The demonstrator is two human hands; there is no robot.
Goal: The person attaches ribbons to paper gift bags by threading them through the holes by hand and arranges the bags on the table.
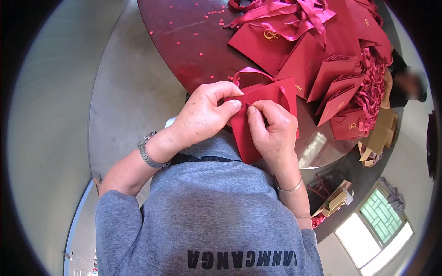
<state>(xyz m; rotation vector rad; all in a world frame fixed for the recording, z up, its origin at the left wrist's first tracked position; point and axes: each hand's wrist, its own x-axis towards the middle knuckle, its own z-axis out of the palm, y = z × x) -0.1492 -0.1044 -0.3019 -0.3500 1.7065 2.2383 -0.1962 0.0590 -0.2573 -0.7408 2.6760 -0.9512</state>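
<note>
A red paper gift bag is held up in front of my body, with a pink-red ribbon handle looping over its top edge. My left hand is closed on the bag's upper left edge, thumb in front and fingers behind. At the bag's front, just below the rim, my right hand pinches a small dark red tip that looks like the ribbon's end. Part of the ribbon hangs down behind the right hand's fingers. The bag's lower part meets my grey shirt.
A dark red round table carries small red paper dots, flat red bags, standing folded bags and heaped ribbons. Another person is at the far right. Cardboard boxes lie low on the right.
</note>
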